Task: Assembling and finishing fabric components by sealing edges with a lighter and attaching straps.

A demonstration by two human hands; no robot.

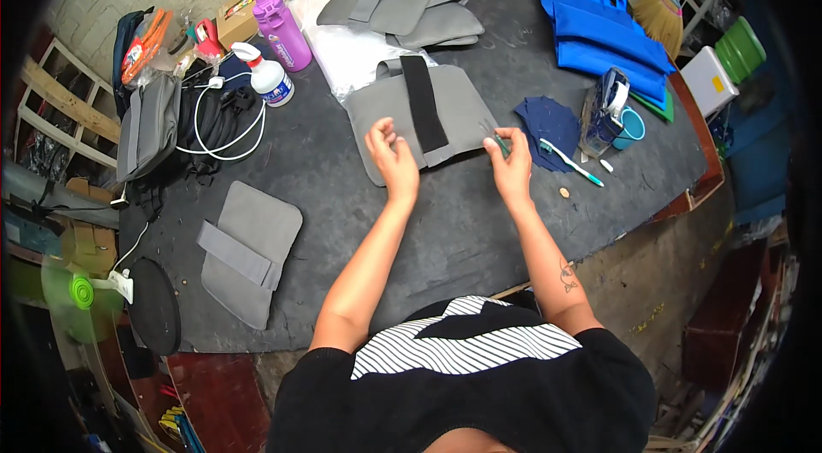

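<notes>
- Pinning down the flat grey fabric panel with a black strap down its middle (411,115), left hand (391,153) with fingers curled onto its lower left part, likely to keep the cloth from sliding.
- Clamped on a small green-handled tool (500,143) at the panel's 4 o'clock corner, right hand (514,163); blade too small to make out.
- Lying mid-bench, panel within easy reach on the dark bench (462,230).
- Parked at 8 o'clock, a second grey panel with grey strap (247,252); at 12 o'clock, a stack of grey panels (402,12).
- Standing at 10 o'clock, white spray bottle (265,76), apart from the work.
</notes>
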